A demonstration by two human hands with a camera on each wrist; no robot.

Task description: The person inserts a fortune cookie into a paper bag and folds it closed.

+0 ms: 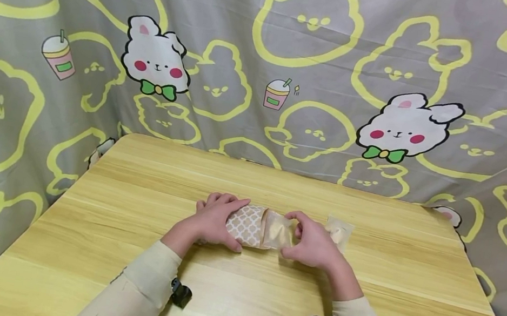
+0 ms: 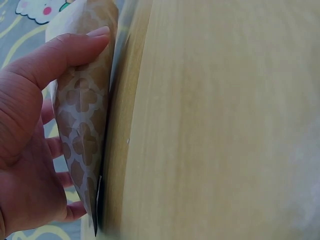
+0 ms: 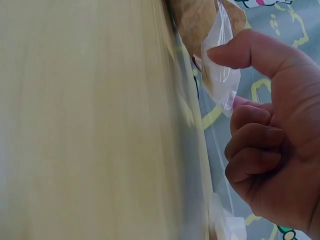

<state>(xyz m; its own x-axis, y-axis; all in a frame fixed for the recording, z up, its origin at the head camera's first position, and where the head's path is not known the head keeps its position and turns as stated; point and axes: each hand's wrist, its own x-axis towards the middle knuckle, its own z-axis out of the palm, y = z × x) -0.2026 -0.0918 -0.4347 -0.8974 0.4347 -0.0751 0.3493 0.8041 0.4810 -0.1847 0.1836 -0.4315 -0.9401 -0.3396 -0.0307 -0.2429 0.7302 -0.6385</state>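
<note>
Holding the bag [image 1: 245, 226] with the left hand [image 1: 212, 221], clamped between the thumb on the near side and the other fingers on the far side. Pinching the packet [image 1: 279, 232] with the right hand [image 1: 317, 242], with the thumb on the near side and the index finger reaching round the far side, and curling the remaining fingers in toward the palm (clearest from the right wrist).

Running left to right with the bag's long axis, low over the tabletop [image 1: 240, 292], with the mouth facing right. Judged to turn, for any coming move, on how packet and mouth line up: placed right at the mouth with the packet, left of the right hand's fingertips and between the two hands. Cannot tell whether tucked just inside the rim or only touching it. Nearer to the packet with the right hand, nearer to the bag's far end with the left.

Farther right, just beyond the right hand and partly hidden by it, see a second packet [image 1: 339, 232]. Blocked from the first packet only by the right hand itself. Beyond the far edge, see the patterned curtain [image 1: 235, 18].
</note>
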